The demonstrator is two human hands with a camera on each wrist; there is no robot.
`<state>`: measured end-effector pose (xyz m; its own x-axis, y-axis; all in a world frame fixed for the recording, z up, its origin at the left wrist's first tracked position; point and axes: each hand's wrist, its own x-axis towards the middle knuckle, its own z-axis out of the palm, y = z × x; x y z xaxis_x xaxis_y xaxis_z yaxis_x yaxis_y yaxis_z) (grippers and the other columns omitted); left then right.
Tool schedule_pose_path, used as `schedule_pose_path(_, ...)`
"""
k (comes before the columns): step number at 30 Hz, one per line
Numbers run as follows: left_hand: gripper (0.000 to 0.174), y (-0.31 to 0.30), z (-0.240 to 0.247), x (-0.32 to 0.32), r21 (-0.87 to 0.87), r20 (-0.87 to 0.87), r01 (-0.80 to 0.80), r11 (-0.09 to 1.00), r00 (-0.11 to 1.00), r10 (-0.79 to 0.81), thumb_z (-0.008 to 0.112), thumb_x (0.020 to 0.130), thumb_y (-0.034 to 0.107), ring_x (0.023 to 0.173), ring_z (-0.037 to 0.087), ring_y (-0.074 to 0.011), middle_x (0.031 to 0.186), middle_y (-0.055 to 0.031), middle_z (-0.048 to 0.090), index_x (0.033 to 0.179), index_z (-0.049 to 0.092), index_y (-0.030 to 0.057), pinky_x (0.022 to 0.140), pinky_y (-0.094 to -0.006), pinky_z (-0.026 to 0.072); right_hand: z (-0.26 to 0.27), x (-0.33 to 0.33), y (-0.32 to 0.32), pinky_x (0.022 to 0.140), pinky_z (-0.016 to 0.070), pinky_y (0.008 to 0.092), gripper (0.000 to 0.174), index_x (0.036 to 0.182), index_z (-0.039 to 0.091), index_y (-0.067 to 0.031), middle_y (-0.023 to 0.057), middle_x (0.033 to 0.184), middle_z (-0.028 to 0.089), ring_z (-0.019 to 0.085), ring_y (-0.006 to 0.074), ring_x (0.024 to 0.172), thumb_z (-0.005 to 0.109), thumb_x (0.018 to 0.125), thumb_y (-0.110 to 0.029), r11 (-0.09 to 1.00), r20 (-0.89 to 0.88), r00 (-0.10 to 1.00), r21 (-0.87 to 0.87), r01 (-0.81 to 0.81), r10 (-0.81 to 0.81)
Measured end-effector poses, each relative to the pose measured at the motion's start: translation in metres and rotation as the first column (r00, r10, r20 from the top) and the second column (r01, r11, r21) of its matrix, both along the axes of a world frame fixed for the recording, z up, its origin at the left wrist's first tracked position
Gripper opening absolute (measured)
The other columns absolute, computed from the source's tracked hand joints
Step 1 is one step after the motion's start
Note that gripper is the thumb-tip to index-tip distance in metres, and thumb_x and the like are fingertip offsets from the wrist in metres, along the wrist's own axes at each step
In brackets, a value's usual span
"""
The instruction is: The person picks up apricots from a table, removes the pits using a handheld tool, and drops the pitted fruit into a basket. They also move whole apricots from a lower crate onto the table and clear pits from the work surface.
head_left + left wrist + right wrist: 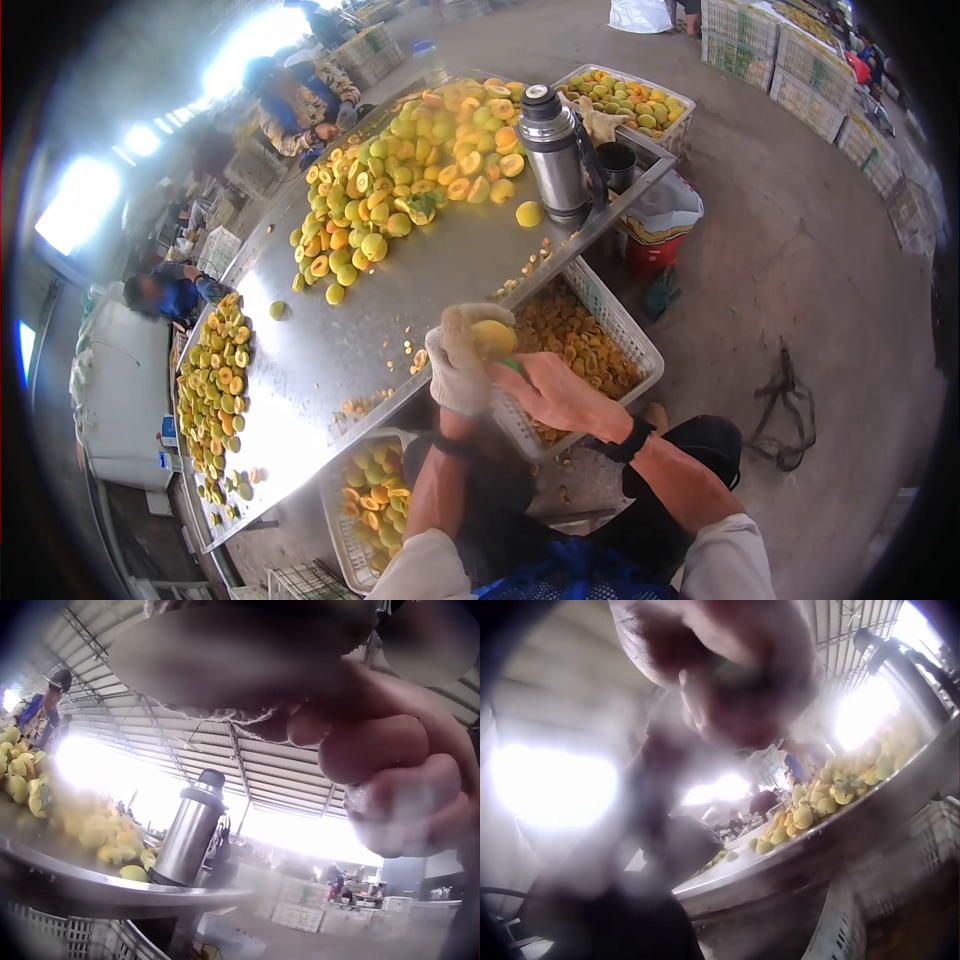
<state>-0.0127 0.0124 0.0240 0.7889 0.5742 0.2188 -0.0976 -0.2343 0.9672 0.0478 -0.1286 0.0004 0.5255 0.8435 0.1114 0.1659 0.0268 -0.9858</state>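
Observation:
A pale knitted glove covers my left hand point(457, 362), which grips a yellow peach point(492, 338) in the head view. Close against it, my right hand point(572, 393) is bare and curls round a green-handled tool point(513, 365); the tool's working end is hidden by fingers and fruit. Both hands are over a white crate point(622, 318) of small brown-orange pieces, beside the table's near edge. In the left wrist view the right hand's fingers point(397, 757) are bent tightly. The right wrist view shows the right hand point(727, 675) blurred and dark.
On the metal table point(430, 280) lie a heap of halved peaches point(400, 165) and a steel flask point(557, 160) near the edge. Another peach crate point(335, 500) stands low at left, one more point(685, 118) beyond the flask. A person point(300, 105) sits across the table.

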Motion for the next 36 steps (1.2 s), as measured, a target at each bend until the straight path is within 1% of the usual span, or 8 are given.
schedule_pose_path(5, 0.078, 0.002, 0.004, 0.004, 0.105, 0.007, 0.132, 0.986, 0.991, -0.134, 0.035, 0.112, 0.061, 0.068, 0.067, -0.0174, 0.076, -0.0095, 0.071, 0.092, 0.075, -0.0019, 0.065, -0.0305, 0.0532, 0.021, 0.006, -0.017, 0.042, 0.0332, 0.0295, 0.062, 0.068, 0.046, -0.0091, -0.0036, 0.057, 0.043, 0.042, 0.0063, 0.047, 0.048, 0.114, -0.051, 0.953, -0.535, 0.816, -0.064, -0.296, 0.218)
schedule_pose_path(9, 0.078, 0.003, 0.004, 0.008, -0.044, -0.021, 0.197, 0.979, 0.980, -0.198, 0.039, 0.110, 0.063, 0.063, 0.066, -0.0190, 0.072, -0.0107, 0.070, 0.087, 0.074, -0.0033, 0.061, -0.0312, 0.0529, 0.018, 0.003, -0.021, 0.039, 0.0271, 0.0257, 0.062, 0.067, 0.041, -0.0129, -0.0052, 0.057, 0.039, 0.034, 0.0051, 0.044, 0.048, 0.113, -0.054, 0.964, -0.555, 0.804, -0.018, -0.266, 0.212)
schedule_pose_path(14, 0.077, 0.003, -0.006, 0.012, -0.026, -0.017, 0.187, 0.982, 0.982, -0.187, 0.042, 0.110, 0.063, 0.063, 0.067, -0.0192, 0.072, -0.0110, 0.070, 0.088, 0.074, -0.0037, 0.061, -0.0313, 0.0533, 0.017, 0.005, -0.022, 0.038, 0.0272, 0.0262, 0.061, 0.068, 0.039, -0.0128, -0.0053, 0.057, 0.037, 0.033, 0.0053, 0.043, 0.047, 0.114, -0.053, 0.962, -0.557, 0.810, -0.067, -0.263, 0.182)
schedule_pose_path(17, 0.077, -0.003, -0.007, 0.006, -0.037, -0.002, 0.139, 0.990, 0.990, -0.139, 0.041, 0.110, 0.063, 0.064, 0.067, -0.0189, 0.073, -0.0108, 0.070, 0.088, 0.074, -0.0037, 0.060, -0.0314, 0.0534, 0.021, 0.004, -0.026, 0.039, 0.0275, 0.0263, 0.061, 0.068, 0.039, -0.0132, -0.0052, 0.058, 0.038, 0.032, 0.0054, 0.043, 0.047, 0.114, -0.053, 0.952, -0.626, 0.745, -0.013, -0.307, 0.232)
schedule_pose_path(23, 0.082, -0.010, -0.005, 0.004, -0.128, 0.029, 0.065, 0.990, 0.998, -0.062, 0.037, 0.110, 0.066, 0.064, 0.066, -0.0185, 0.073, -0.0110, 0.071, 0.089, 0.074, -0.0039, 0.059, -0.0303, 0.0526, -0.008, -0.006, -0.010, 0.041, 0.0268, 0.0256, 0.062, 0.068, 0.042, -0.0132, -0.0059, 0.059, 0.039, 0.034, 0.0042, 0.047, 0.048, 0.114, -0.054, 0.981, -0.438, 0.884, -0.015, -0.192, 0.166)
schedule_pose_path(30, 0.073, -0.007, -0.018, 0.012, -0.281, 0.190, 0.100, 0.955, 0.981, -0.046, 0.038, 0.113, 0.057, 0.060, 0.063, -0.0200, 0.072, -0.0133, 0.069, 0.086, 0.070, -0.0023, 0.056, -0.0308, 0.0504, 0.017, -0.007, -0.012, 0.041, 0.0280, 0.0263, 0.061, 0.067, 0.043, -0.0130, -0.0060, 0.059, 0.040, 0.035, 0.0055, 0.046, 0.048, 0.113, -0.052, 0.969, -0.665, 0.727, -0.021, -0.246, 0.170)
schedule_pose_path(32, 0.063, -0.010, -0.028, 0.021, -0.502, 0.265, 0.116, 0.857, 0.964, 0.024, 0.043, 0.114, 0.048, 0.059, 0.063, -0.0215, 0.071, -0.0130, 0.068, 0.086, 0.069, -0.0011, 0.055, -0.0315, 0.0506, 0.011, -0.010, -0.006, 0.044, 0.0324, 0.0298, 0.064, 0.067, 0.048, -0.0100, -0.0032, 0.059, 0.044, 0.039, 0.0093, 0.048, 0.047, 0.113, -0.054, 0.986, -0.493, 0.866, -0.081, -0.144, 0.086)
schedule_pose_path(36, 0.059, -0.002, -0.056, 0.034, -0.654, 0.274, 0.131, 0.745, 0.959, 0.072, 0.047, 0.112, 0.048, 0.060, 0.064, -0.0221, 0.073, -0.0125, 0.068, 0.087, 0.069, -0.0005, 0.055, -0.0307, 0.0515, -0.009, -0.007, 0.003, 0.052, 0.0454, 0.0374, 0.070, 0.073, 0.061, 0.0032, 0.0074, 0.060, 0.055, 0.056, 0.0169, 0.053, 0.048, 0.114, -0.052, 0.989, -0.149, 0.988, -0.146, 0.024, -0.046)
